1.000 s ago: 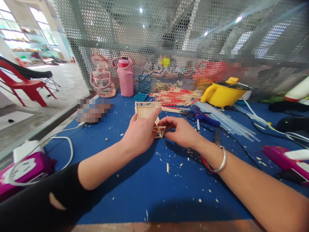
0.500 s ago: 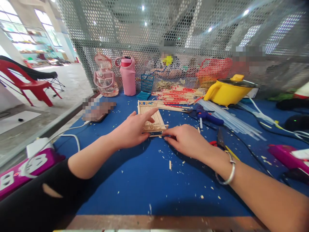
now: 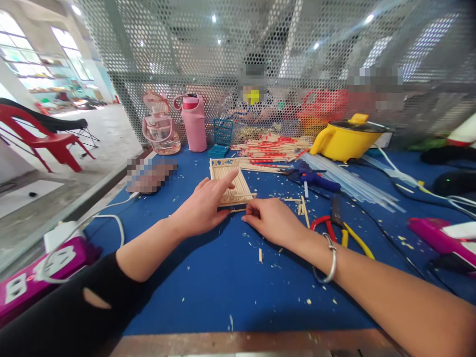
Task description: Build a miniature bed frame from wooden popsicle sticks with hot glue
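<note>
A small tray-like frame of thin wooden sticks point(image 3: 241, 186) lies on the blue tabletop, with raised rails at its far and near ends. My left hand point(image 3: 203, 206) grips its near left side, the thumb low at the front edge and the index finger stretched over the slats. Just in front of the near rail runs a thin wooden stick point(image 3: 238, 211). At that stick's right end, by the frame's near right corner, my right hand point(image 3: 273, 220) is closed in a pinch. Its fingertips partly hide the stick's end.
Red-marked sticks point(image 3: 271, 148) pile up behind the frame. To the right are a blue glue gun point(image 3: 316, 178), clear glue sticks point(image 3: 353, 183), pliers point(image 3: 336, 225) and a yellow pot point(image 3: 347, 141). A phone point(image 3: 152, 178), pink bottle point(image 3: 194, 124) and power strip point(image 3: 48, 272) are left. Behind the mesh sits a person.
My right hand has shifted slightly left and down by the frame's near corner, uncovering the pliers and some cut sticks. My left hand stays on the frame. The view has moved a little.
</note>
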A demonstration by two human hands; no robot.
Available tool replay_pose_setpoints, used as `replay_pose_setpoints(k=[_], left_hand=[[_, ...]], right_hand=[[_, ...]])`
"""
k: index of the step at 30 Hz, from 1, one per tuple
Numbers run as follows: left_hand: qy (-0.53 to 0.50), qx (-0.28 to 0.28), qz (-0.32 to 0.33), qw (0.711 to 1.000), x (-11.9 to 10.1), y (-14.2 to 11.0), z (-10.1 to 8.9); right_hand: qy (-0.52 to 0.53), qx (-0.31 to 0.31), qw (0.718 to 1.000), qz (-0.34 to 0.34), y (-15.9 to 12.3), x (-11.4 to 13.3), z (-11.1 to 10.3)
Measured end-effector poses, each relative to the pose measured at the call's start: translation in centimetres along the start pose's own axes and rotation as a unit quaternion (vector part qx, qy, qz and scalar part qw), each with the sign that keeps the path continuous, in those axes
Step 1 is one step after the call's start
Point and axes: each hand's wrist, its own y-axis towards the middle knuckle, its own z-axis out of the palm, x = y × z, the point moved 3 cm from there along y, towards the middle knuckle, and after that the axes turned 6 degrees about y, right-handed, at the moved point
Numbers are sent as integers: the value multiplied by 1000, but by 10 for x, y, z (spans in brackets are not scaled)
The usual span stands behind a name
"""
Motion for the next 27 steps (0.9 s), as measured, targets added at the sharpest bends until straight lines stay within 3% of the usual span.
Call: replay_pose_setpoints(k=[3, 6, 7, 11, 17, 24, 27], left_hand=[[20, -60, 23, 998, -13, -5, -16], [-3, -155, -40, 987, -33, -12, -30], [-38, -146, -80, 985, -39, -14, -31], [-181, -9, -215, 960, -58, -19, -18], [-240, 80, -177, 951, -67, -25, -10], [-200, 55, -158, 965, -72, -33, -7], [-186, 33, -223, 956, -60, -32, -9]], right_hand=[[28, 14, 999, -18, -3, 2, -10], [121, 38, 991, -30, -6, 6, -21], [154, 49, 986, -31, -7, 8, -23], [229, 83, 969, -49, -10, 14, -27], [193, 130, 969, -89, -13, 12, -26], [204, 194, 953, -110, -17, 17, -18], [265, 208, 936, -103, -12, 9, -25]])
